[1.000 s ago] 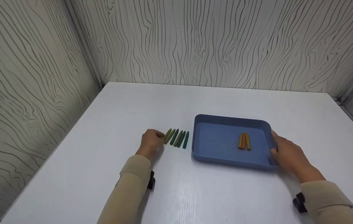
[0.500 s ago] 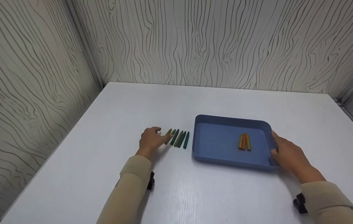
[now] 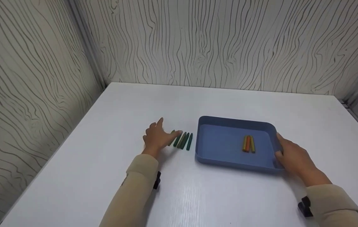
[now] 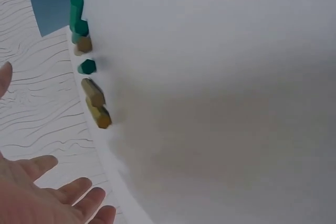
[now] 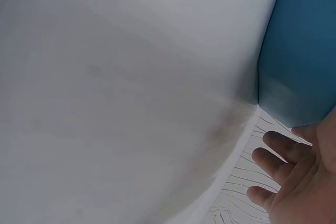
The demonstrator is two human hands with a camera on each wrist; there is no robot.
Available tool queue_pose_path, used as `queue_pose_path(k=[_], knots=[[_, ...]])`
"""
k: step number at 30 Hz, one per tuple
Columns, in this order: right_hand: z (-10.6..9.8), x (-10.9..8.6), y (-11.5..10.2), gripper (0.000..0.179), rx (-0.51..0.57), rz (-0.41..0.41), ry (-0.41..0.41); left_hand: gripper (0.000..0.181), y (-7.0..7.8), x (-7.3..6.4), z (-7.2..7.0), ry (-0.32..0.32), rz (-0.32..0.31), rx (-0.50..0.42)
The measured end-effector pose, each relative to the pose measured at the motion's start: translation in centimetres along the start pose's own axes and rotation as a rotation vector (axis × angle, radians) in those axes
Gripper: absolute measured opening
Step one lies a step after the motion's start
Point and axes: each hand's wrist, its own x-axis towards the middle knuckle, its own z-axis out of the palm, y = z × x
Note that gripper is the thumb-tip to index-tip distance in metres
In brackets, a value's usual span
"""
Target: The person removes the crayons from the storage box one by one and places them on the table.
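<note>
My left hand [image 3: 158, 137] spreads its fingers over the left end of a row of crayons on the table, the thumb reaching across them. Several green and olive crayons [image 3: 183, 141] lie side by side there; the leftmost are partly hidden by the hand. In the left wrist view the hand [image 4: 47, 192] is empty, fingers apart, below the six-sided crayons [image 4: 88, 67]. My right hand [image 3: 295, 157] holds the right wall of a shallow blue tray [image 3: 239, 165], thumb over the rim. Inside lie three crayons [image 3: 248, 144], one orange between two yellowish ones.
The white table [image 3: 134, 107] runs back to a wood-grain patterned wall [image 3: 198, 44]; a like wall [image 3: 24, 94] stands on the left. A narrow gap separates the crayon row from the tray's left side. Black straps sit at both sleeve cuffs.
My left hand has gone from bent fingers at the leftmost crayon to spread fingers, shifting slightly right and forward over the row. The right hand and the tray stay nearly still.
</note>
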Motion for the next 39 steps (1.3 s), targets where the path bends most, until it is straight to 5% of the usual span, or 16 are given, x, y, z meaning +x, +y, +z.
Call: queue_pose_path(k=[16, 25, 39], knots=[[0.1, -0.2, 0.1, 0.063, 0.004, -0.008, 0.01, 0.095, 6.3, -0.3, 1.0, 0.006, 0.114, 0.064], [0.0, -0.3, 0.0, 0.062, 0.003, -0.022, 0.023, 0.09, 9.7, -1.3, 3.3, 0.015, 0.188, 0.055], [-0.2, -0.5, -0.2, 0.063, -0.008, -0.011, 0.011, 0.083, 13.3, -2.8, 7.6, -0.023, 0.196, 0.071]])
